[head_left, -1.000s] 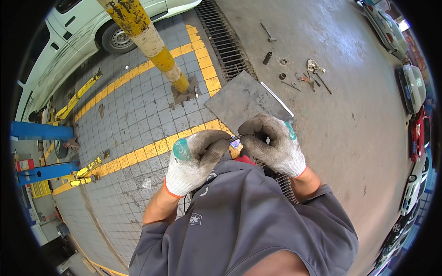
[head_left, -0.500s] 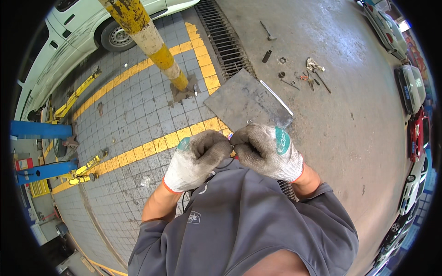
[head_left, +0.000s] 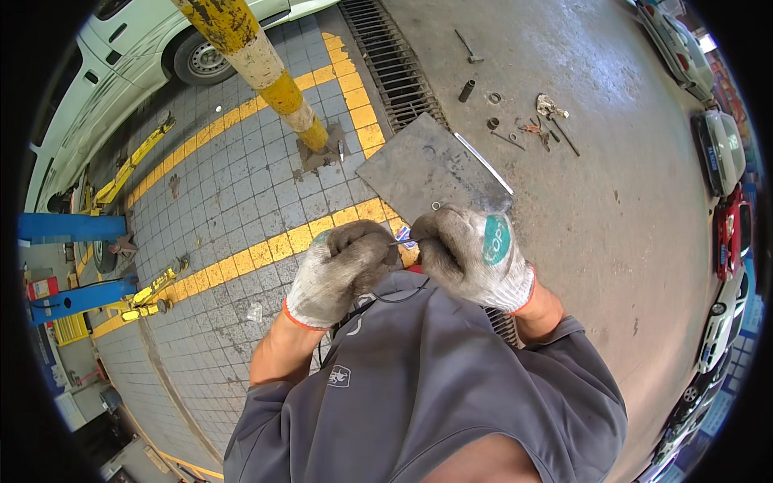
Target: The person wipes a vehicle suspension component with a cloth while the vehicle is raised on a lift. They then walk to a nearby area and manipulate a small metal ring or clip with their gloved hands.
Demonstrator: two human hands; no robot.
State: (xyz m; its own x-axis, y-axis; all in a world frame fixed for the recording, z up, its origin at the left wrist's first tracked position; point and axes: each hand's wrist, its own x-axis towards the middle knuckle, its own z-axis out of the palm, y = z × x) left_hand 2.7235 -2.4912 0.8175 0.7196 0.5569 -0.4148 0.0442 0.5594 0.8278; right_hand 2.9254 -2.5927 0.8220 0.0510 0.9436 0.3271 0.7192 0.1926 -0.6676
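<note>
My left hand (head_left: pixel 346 262) and my right hand (head_left: pixel 463 253), both in soiled white knit gloves with orange cuffs, are held close together in front of my chest. A thin dark wire (head_left: pixel 405 241) runs across the small gap between them. Each hand is closed on one end of it, and the ends are hidden in the fingers. Below the hands, a black cord (head_left: pixel 403 299) loops against my grey shirt (head_left: pixel 427 362). Just beyond the gap lies a small red, white and blue packet (head_left: pixel 403 233), partly covered.
Ahead lies a dark metal plate (head_left: pixel 427 165) with a small ring (head_left: pixel 436 206), beside a floor grate (head_left: pixel 390 64). A hammer (head_left: pixel 469 48), a socket (head_left: pixel 466 90) and other tools lie right of it. A striped post (head_left: pixel 282 92) and a white van (head_left: pixel 145 48) stand left.
My hands have drawn slightly apart, so the thin wire between them now shows. More of the coloured packet beyond them is visible.
</note>
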